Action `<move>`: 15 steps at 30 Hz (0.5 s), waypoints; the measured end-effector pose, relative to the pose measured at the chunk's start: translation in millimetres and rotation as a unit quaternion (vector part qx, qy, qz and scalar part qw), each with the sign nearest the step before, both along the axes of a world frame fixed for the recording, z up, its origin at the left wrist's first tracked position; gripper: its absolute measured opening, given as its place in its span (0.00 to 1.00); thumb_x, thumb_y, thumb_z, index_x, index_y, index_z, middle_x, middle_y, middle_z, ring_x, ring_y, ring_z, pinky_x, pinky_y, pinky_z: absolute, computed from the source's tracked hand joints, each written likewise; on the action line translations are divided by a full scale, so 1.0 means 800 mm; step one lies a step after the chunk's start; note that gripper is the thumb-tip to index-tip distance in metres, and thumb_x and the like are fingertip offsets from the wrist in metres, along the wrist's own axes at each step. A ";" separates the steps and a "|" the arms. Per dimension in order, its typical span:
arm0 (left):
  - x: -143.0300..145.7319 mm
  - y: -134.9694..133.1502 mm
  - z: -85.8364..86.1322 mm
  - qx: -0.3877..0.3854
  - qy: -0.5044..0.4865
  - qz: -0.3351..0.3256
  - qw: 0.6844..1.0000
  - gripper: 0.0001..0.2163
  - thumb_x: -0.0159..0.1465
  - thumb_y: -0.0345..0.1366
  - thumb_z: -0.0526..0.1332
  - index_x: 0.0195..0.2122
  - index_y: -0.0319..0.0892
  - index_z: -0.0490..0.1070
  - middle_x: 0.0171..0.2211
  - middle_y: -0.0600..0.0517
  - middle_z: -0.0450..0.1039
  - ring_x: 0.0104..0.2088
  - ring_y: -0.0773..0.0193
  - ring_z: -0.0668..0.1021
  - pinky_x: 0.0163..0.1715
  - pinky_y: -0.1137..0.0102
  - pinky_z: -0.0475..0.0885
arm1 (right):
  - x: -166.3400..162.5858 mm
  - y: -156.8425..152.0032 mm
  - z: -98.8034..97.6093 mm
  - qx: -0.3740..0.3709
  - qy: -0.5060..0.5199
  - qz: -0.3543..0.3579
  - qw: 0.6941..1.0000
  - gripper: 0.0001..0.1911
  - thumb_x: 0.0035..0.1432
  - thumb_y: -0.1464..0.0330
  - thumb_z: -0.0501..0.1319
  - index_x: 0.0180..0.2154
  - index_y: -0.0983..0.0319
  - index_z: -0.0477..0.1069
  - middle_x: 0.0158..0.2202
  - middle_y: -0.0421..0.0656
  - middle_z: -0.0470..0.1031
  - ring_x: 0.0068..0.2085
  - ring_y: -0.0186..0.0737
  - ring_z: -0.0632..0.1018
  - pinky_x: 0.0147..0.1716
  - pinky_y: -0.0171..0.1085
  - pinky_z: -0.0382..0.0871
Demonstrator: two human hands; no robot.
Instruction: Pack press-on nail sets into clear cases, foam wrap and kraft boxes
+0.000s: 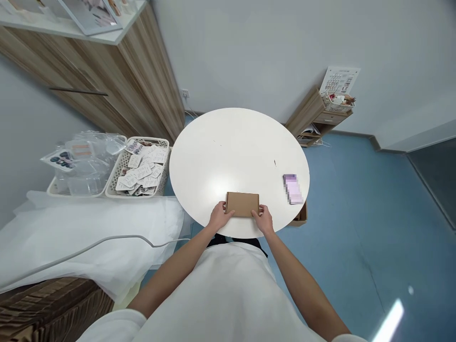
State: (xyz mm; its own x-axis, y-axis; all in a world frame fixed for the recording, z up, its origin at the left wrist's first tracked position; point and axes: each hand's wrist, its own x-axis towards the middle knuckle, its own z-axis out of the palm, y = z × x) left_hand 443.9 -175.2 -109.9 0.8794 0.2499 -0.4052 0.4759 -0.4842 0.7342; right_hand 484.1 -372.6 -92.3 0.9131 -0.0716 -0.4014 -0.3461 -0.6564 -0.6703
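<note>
A small flat brown cardboard box [242, 204] lies at the near edge of the round white table [228, 147]. Its lid looks closed. My left hand [220, 216] grips the box's left side, thumb on top and fingers around the edge. On the right side, my right hand [262, 218] holds it the same way. The underside of the box is hidden. To the right on the tabletop is a blurred pink and purple rectangular item [293, 189], apart from both hands.
Left of the table stand a white basket [110, 189] of printed cards and another with clear plastic packaging [89, 161]. White sheeting [107, 221] carries a grey cable [135, 236]. A wooden cabinet [142, 71] and small shelf unit [309, 111] stand behind. A cardboard box [302, 218] sits below, right.
</note>
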 end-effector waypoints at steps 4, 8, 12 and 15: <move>0.001 -0.003 -0.008 -0.024 0.004 -0.001 1.000 0.23 0.52 0.42 0.60 0.47 0.38 0.60 0.42 0.45 0.67 0.38 0.61 0.72 0.34 0.69 0.67 | 0.005 -0.001 -0.004 -0.032 0.034 0.022 0.999 0.23 0.46 0.58 0.56 0.44 0.59 0.61 0.38 0.44 0.71 0.35 0.39 0.73 0.31 0.36 0.64; -0.001 -0.005 -0.006 -0.046 -0.004 0.023 0.999 0.24 0.52 0.41 0.61 0.49 0.38 0.60 0.44 0.44 0.65 0.38 0.62 0.72 0.36 0.69 0.68 | 0.014 -0.003 0.002 -0.048 0.085 0.045 0.994 0.24 0.46 0.58 0.57 0.46 0.57 0.60 0.40 0.43 0.71 0.34 0.38 0.73 0.29 0.35 0.63; -0.006 -0.001 -0.003 -0.055 -0.015 0.057 0.997 0.27 0.52 0.42 0.60 0.52 0.41 0.58 0.47 0.44 0.63 0.40 0.61 0.71 0.35 0.69 0.69 | 0.023 -0.010 0.015 -0.072 0.115 0.085 0.987 0.25 0.48 0.56 0.55 0.47 0.56 0.60 0.39 0.42 0.71 0.35 0.39 0.73 0.30 0.36 0.63; -0.008 0.005 -0.003 -0.063 -0.018 0.072 0.995 0.27 0.53 0.44 0.60 0.53 0.42 0.58 0.45 0.45 0.64 0.39 0.62 0.72 0.34 0.69 0.70 | 0.026 -0.016 0.019 -0.091 0.094 0.087 0.988 0.24 0.51 0.54 0.50 0.48 0.58 0.60 0.40 0.44 0.70 0.37 0.40 0.72 0.33 0.37 0.62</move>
State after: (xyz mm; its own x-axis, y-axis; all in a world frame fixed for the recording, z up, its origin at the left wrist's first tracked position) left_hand 437.2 -171.4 -112.2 0.8526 0.3235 -0.4105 0.5064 -0.3168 0.8020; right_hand 504.6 -385.5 -77.4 0.8291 -0.0078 -0.5590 -0.3246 -0.8208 -0.4701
